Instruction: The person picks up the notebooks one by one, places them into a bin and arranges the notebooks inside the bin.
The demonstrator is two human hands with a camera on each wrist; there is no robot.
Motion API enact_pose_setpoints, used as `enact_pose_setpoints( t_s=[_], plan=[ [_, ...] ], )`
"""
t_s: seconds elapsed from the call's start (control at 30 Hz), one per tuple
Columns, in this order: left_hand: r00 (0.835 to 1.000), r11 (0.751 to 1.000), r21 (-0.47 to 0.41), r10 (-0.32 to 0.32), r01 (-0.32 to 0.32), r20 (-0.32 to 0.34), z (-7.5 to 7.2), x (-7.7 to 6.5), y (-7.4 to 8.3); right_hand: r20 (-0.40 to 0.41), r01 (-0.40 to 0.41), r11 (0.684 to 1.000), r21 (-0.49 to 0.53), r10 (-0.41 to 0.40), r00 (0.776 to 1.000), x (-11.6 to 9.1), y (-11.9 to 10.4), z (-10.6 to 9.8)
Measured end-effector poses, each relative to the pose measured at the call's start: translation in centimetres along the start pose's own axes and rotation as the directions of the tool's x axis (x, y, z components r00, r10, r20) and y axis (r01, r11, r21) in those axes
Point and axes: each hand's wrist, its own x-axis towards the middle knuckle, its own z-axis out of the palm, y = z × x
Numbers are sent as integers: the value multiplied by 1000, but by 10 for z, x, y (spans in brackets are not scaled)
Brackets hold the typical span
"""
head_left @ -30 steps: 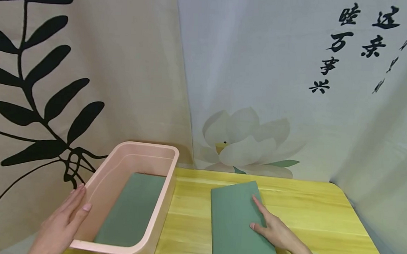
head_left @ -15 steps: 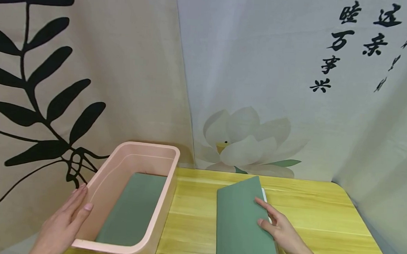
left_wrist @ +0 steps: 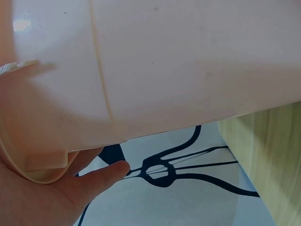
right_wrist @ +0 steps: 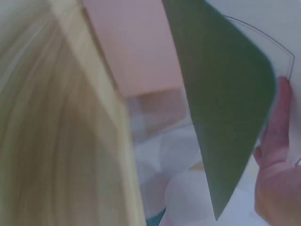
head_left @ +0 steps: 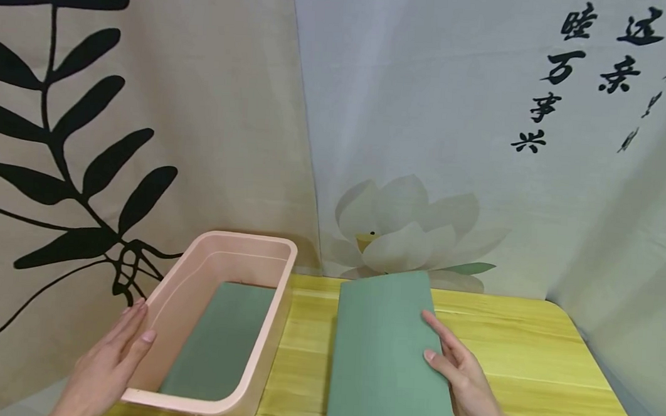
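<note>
In the head view, a pink plastic bin (head_left: 272,330) stands on the left of the table. My left hand (head_left: 107,359) holds its left rim, thumb over the inner side; the left wrist view shows a finger (left_wrist: 106,176) below the rim along the outer wall. Inside the bin lies a flat green book-like thing (head_left: 218,346). My right hand (head_left: 465,378) grips the right edge of a green notebook (head_left: 387,361), thumb on the front cover. The fingers behind it are partly hidden. In the right wrist view the notebook (right_wrist: 225,89) is tilted above the table.
The yellow wooden table (head_left: 534,357) extends right of the notebook and narrowly between it and the bin. Behind it hangs a pale curtain (head_left: 428,112) with a printed flower and dark characters. A black plant print (head_left: 91,176) covers the left curtain.
My right hand has lifted the notebook off the table and tilted it, moving it slightly toward the bin. Its fingers have gone under the edge. The left hand stays on the bin.
</note>
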Motion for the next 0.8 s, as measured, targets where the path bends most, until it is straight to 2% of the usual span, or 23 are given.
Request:
enact_pose_setpoints(
  t_s=[0.23, 0.5, 0.63, 0.8],
  plan=[
    [1000, 1000, 1, -18, 18, 19, -1, 1, 1, -14, 14, 991, 130, -12, 1000, 4, -16, 30],
    [999, 999, -2, -34, 34, 37, -3, 2, 2, 95, 74, 930, 361, -115, 989, 19, -23, 65],
    [999, 1000, -3, -24, 24, 32, -3, 1, 1, 96, 82, 905, 417, -134, 986, 30, -26, 86],
    [1000, 1000, -12, -18, 18, 24, -2, 1, 1, 72, 64, 894, 444, -107, 992, 42, -28, 110]
  ],
)
